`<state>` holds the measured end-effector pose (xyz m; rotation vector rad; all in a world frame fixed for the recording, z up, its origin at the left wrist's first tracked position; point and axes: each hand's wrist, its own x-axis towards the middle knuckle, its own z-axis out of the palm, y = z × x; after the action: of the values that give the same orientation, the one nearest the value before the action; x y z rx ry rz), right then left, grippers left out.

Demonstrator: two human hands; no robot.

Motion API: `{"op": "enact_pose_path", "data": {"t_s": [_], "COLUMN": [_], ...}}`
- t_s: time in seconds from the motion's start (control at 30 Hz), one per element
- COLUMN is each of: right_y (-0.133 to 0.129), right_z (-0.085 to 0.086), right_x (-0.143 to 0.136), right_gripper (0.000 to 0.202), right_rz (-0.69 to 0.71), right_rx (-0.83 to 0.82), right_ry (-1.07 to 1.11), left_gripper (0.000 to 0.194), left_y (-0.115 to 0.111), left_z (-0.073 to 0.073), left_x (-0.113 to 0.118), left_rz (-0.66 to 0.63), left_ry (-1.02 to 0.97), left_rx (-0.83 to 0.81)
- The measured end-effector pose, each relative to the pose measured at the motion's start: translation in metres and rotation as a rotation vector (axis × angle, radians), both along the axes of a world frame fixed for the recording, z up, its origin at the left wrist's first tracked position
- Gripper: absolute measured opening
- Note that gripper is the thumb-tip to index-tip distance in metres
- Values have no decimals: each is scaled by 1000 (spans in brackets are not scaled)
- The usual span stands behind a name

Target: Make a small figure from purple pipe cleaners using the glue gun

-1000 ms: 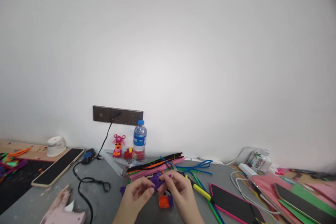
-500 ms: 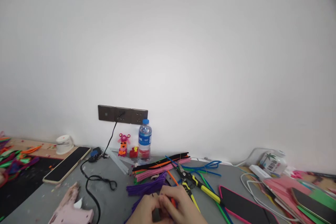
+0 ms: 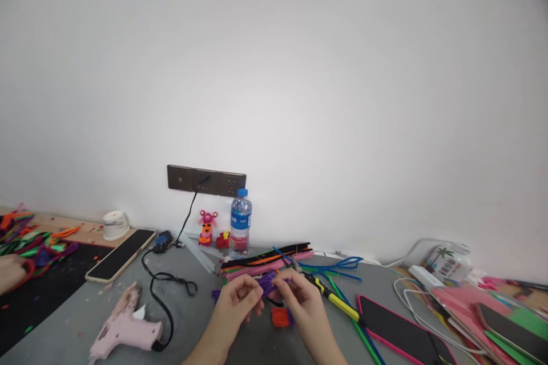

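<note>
My left hand (image 3: 240, 296) and my right hand (image 3: 302, 299) are close together over the grey table. Both are closed in a pinch, with a purple pipe cleaner (image 3: 268, 282) running between the fingertips. It overlaps the purple bundle behind it, so its ends are hard to make out. Below the gap between my hands lies a small orange-red fuzzy piece (image 3: 281, 317). Just behind is a pile of black, orange and pink pipe cleaners (image 3: 265, 259). Yellow-and-black pliers (image 3: 338, 301) lie right of my right hand, partly covered by it.
A pink glue gun (image 3: 128, 328) with a black cord lies at left, near a phone (image 3: 122, 256). A water bottle (image 3: 240, 225) and a small pipe-cleaner figure (image 3: 206, 229) stand by the wall. A pink-edged phone (image 3: 398, 331) is at right. Another person's hand (image 3: 12, 272) shows far left.
My hands have come apart and lifted away from each other, now pinching purple pipe cleaner. The orange-red piece, earlier mostly hidden by my hands, now lies in view below them. The view shifted slightly.
</note>
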<state>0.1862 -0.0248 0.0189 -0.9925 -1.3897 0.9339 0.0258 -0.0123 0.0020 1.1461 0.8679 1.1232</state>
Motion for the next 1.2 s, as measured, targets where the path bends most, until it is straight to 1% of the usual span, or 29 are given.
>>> {"op": "enact_pose_path", "data": {"t_s": [0.07, 0.13, 0.27, 0.37, 0.43, 0.53, 0.57, 0.6, 0.63, 0.7, 0.77, 0.87, 0.93, 1.0, 1.1, 1.2], "right_y": [-2, -3, -2, -1, -3, -8, -9, -10, -10, -8, -3, 2, 3, 1, -4, -6], "right_z": [-1, 0, 5, 6, 5, 5, 5, 6, 6, 6, 4, 0, -1, 1, 4, 5], "right_x": [-1, -2, 0, -1, -3, -6, -7, -7, -7, -6, -4, -1, -1, -3, -8, -13], "right_gripper": [35, 32, 30, 31, 30, 30, 30, 30, 31, 33, 32, 32, 32, 32, 32, 32], "right_rz": [24, 47, 82, 101, 123, 269, 318, 337, 320, 215, 110, 42, 29, 40, 70, 114], "right_rx": [19, 13, -9, -19, -36, -100, -115, -117, -108, -67, -39, -24, -21, -14, -4, -38], "right_ry": [-23, 2, 71, 67, 14, -98, -128, -146, -147, -105, -12, 122, 139, 85, -4, 54], "left_gripper": [46, 45, 46, 43, 39, 34, 33, 33, 34, 37, 42, 49, 50, 50, 46, 44], "left_y": [-2, -3, -6, -10, -14, -20, -21, -21, -20, -15, -8, 1, 4, 3, -1, -3], "left_z": [4, 7, 12, 12, 11, 8, 8, 7, 7, 7, 7, 8, 9, 11, 16, 18], "left_x": [0, 0, 1, 1, 0, -2, -2, -2, -3, -3, -3, -4, -4, -4, -4, -4], "left_rz": [-5, -22, -105, -180, -288, -472, -509, -526, -521, -466, -336, -137, -50, -6, 1, 8], "left_ry": [-1, 10, 55, 117, 172, 256, 273, 279, 273, 238, 180, 80, 4, -68, -155, -179], "left_rx": [-20, -26, -47, -42, -4, 30, 31, 30, 29, 29, 14, -47, -98, -140, -181, -186]}}
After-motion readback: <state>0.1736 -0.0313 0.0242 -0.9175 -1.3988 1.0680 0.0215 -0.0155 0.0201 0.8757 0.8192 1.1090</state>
